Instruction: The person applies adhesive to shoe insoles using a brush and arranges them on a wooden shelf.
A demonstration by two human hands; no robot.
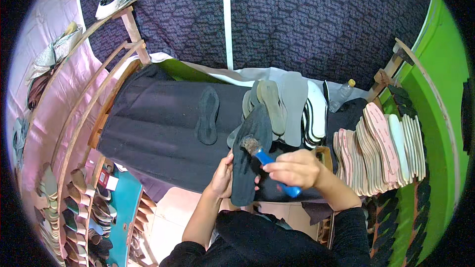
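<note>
My left hand (222,175) grips a dark grey shoe sole (243,183) by its edges, thumb on the left side and fingertips showing at the right. The sole is raised and tilted above the table. In my right hand (297,168) is a brush with a blue handle (265,158); its worn brown bristles (250,144) lie against the face of the sole. Another dark sole (208,116) lies flat on the black table cover (148,128), left of the one I hold. Behind the held sole rest several grey and olive soles (271,104).
White soles with black edges (315,113) lie right of the grey ones. Stacks of pink and beige insoles (378,143) stand at the right. A clear bottle (341,96) lies behind them, and an open container (324,157) sits near my right hand. Wooden racks (94,94) flank the table.
</note>
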